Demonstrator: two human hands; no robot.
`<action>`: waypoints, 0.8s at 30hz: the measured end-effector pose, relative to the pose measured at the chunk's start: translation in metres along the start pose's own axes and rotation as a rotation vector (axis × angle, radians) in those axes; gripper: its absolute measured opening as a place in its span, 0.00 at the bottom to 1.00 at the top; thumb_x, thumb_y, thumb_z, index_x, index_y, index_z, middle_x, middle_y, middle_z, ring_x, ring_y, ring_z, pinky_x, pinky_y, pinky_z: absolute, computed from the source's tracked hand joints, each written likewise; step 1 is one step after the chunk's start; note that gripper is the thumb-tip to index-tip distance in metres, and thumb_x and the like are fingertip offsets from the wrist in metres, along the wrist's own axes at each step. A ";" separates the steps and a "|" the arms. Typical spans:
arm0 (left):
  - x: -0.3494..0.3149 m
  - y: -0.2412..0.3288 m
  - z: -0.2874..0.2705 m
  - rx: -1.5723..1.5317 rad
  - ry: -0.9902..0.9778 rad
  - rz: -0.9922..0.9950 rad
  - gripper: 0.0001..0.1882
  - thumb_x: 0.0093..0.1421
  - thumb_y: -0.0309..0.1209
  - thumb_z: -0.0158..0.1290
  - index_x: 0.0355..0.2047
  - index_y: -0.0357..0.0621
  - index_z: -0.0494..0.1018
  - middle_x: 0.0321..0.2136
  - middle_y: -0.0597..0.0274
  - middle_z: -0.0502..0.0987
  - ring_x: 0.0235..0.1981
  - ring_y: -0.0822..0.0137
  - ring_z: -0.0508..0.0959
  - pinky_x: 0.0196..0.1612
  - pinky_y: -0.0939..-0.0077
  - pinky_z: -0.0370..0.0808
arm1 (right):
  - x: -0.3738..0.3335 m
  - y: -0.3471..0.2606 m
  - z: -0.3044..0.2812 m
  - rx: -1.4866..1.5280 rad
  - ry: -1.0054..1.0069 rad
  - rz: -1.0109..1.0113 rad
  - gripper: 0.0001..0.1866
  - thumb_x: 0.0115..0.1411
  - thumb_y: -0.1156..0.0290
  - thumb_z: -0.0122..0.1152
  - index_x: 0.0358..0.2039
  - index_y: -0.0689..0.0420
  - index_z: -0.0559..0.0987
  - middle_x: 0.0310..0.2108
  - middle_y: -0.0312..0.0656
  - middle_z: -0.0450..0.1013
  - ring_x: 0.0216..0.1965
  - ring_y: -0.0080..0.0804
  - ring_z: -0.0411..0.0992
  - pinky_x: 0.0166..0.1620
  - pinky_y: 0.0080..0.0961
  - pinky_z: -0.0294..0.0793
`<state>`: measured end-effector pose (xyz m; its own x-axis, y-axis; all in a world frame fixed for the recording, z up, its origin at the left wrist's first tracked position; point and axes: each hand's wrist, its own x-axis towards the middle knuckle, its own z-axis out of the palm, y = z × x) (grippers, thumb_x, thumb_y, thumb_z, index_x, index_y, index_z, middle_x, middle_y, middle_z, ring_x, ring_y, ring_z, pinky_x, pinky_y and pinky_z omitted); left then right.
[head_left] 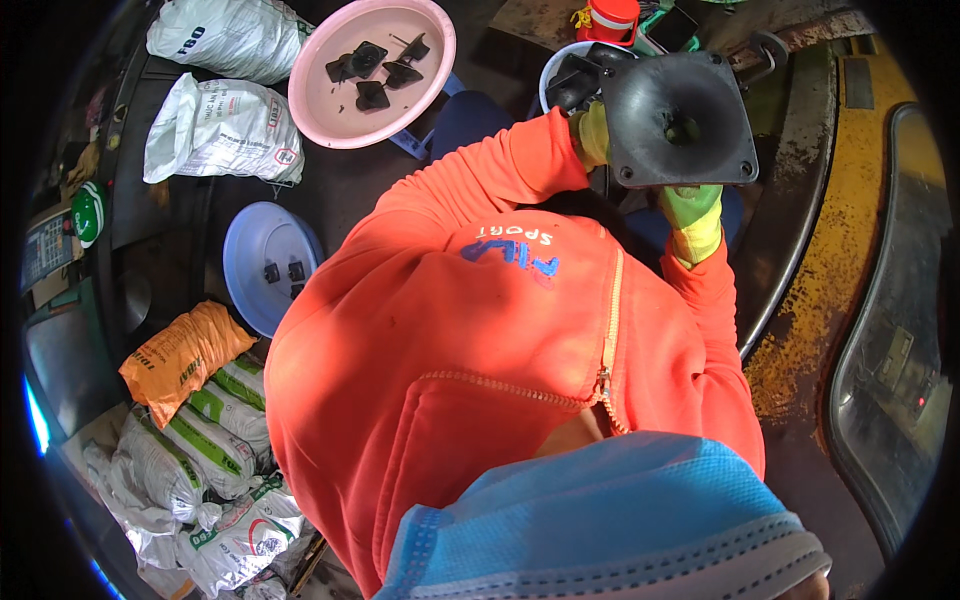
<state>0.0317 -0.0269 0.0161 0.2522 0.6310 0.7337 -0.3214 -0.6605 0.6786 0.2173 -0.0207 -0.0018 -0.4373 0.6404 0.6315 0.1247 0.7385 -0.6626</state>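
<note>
A black plastic speaker horn [681,122] with a square flange and a round funnel is held up at the upper right. Its flange faces up, and screw holes show at its corners. At the flange's left edge, my gloved left hand [592,137] grips it, with the fingers mostly hidden behind the horn. My gloved right hand [692,212] closes on it from the near side, its fingertips tucked under the flange. Just beyond, a light blue basin [548,78] holds more black parts [578,80], partly covered by the horn.
A pink basin [305,105] holds several black parts; a blue basin [240,262] at left holds smaller ones. White sacks [225,130] and an orange bag [185,360] lie left. A rusty yellow machine [815,310] borders the right. A red container [612,22] stands far back.
</note>
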 end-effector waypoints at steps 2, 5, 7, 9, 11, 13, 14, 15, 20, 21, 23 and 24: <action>0.002 0.001 -0.001 0.008 -0.004 -0.004 0.27 0.60 0.29 0.58 0.59 0.39 0.65 0.56 0.56 0.72 0.55 0.65 0.73 0.58 0.67 0.72 | 0.000 -0.004 0.000 0.092 -0.028 0.014 0.26 0.49 0.62 0.75 0.46 0.59 0.77 0.43 0.41 0.72 0.43 0.38 0.70 0.47 0.35 0.70; 0.006 0.003 -0.003 0.023 -0.010 -0.007 0.27 0.60 0.29 0.58 0.59 0.39 0.65 0.56 0.56 0.72 0.55 0.64 0.74 0.58 0.67 0.72 | 0.002 -0.014 0.005 0.248 -0.066 0.155 0.22 0.51 0.67 0.73 0.45 0.58 0.77 0.42 0.40 0.73 0.42 0.36 0.72 0.46 0.33 0.71; 0.007 0.003 -0.005 0.029 -0.016 -0.008 0.27 0.60 0.29 0.58 0.59 0.39 0.65 0.55 0.56 0.72 0.55 0.64 0.74 0.58 0.67 0.72 | 0.001 -0.022 0.008 0.449 -0.028 0.334 0.18 0.53 0.73 0.70 0.45 0.57 0.78 0.41 0.37 0.75 0.41 0.32 0.73 0.46 0.32 0.72; 0.004 0.002 -0.007 0.039 -0.026 -0.018 0.27 0.60 0.29 0.58 0.60 0.39 0.65 0.55 0.55 0.72 0.55 0.64 0.74 0.58 0.67 0.72 | 0.001 -0.025 0.005 0.258 -0.025 0.201 0.16 0.56 0.77 0.67 0.45 0.58 0.79 0.38 0.35 0.76 0.38 0.28 0.74 0.43 0.29 0.73; 0.000 -0.003 -0.010 0.038 -0.040 -0.033 0.27 0.60 0.29 0.58 0.60 0.39 0.65 0.55 0.55 0.72 0.55 0.64 0.74 0.58 0.67 0.72 | -0.002 -0.023 0.002 -0.119 -0.063 -0.034 0.14 0.57 0.74 0.65 0.45 0.59 0.78 0.33 0.35 0.75 0.31 0.26 0.71 0.36 0.26 0.70; -0.004 -0.011 -0.014 0.040 -0.053 -0.051 0.28 0.61 0.29 0.58 0.60 0.39 0.65 0.55 0.55 0.72 0.55 0.64 0.74 0.58 0.67 0.72 | -0.008 -0.018 0.000 0.342 -0.030 0.315 0.13 0.59 0.68 0.63 0.43 0.60 0.78 0.29 0.34 0.72 0.23 0.23 0.66 0.27 0.22 0.62; -0.005 -0.016 -0.018 0.038 -0.062 -0.060 0.28 0.61 0.29 0.58 0.60 0.39 0.65 0.55 0.55 0.72 0.55 0.64 0.74 0.58 0.67 0.72 | -0.013 -0.015 0.000 0.694 -0.001 0.609 0.14 0.61 0.65 0.62 0.43 0.60 0.78 0.26 0.33 0.70 0.19 0.21 0.62 0.23 0.20 0.56; -0.004 -0.021 -0.022 0.046 -0.074 -0.068 0.28 0.61 0.29 0.58 0.60 0.39 0.65 0.55 0.55 0.72 0.55 0.64 0.74 0.58 0.67 0.72 | -0.013 -0.008 0.002 0.879 -0.023 0.721 0.13 0.61 0.65 0.62 0.44 0.58 0.77 0.31 0.33 0.71 0.23 0.20 0.65 0.25 0.18 0.60; 0.010 -0.025 -0.050 0.311 -0.199 -0.117 0.28 0.61 0.29 0.57 0.60 0.38 0.65 0.55 0.54 0.73 0.55 0.63 0.74 0.57 0.67 0.72 | -0.006 0.002 -0.002 1.207 0.281 0.769 0.15 0.64 0.67 0.59 0.49 0.58 0.74 0.43 0.39 0.73 0.36 0.20 0.70 0.35 0.15 0.68; 0.013 -0.020 -0.053 0.402 -0.220 -0.108 0.28 0.61 0.29 0.57 0.60 0.38 0.65 0.55 0.54 0.73 0.55 0.63 0.74 0.57 0.67 0.72 | -0.002 -0.001 -0.010 1.124 0.210 0.579 0.17 0.65 0.67 0.58 0.51 0.61 0.73 0.44 0.41 0.73 0.38 0.21 0.71 0.38 0.15 0.69; 0.019 -0.009 -0.049 0.620 -0.241 -0.065 0.34 0.54 0.28 0.63 0.61 0.38 0.64 0.54 0.53 0.74 0.53 0.61 0.76 0.56 0.67 0.73 | 0.008 -0.008 -0.021 0.792 0.166 0.477 0.17 0.65 0.69 0.56 0.52 0.64 0.73 0.43 0.42 0.73 0.37 0.21 0.71 0.38 0.15 0.68; 0.022 -0.004 -0.043 0.566 -0.154 -0.048 0.38 0.50 0.28 0.66 0.61 0.38 0.63 0.53 0.55 0.74 0.52 0.62 0.76 0.55 0.68 0.74 | 0.010 -0.011 -0.025 0.689 0.176 0.629 0.17 0.65 0.71 0.55 0.52 0.64 0.73 0.40 0.40 0.73 0.34 0.20 0.70 0.36 0.15 0.67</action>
<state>-0.0010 0.0068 0.0279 0.3975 0.6276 0.6694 0.2203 -0.7735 0.5943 0.2342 -0.0175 0.0222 -0.3214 0.9424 0.0921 -0.2861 -0.0039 -0.9582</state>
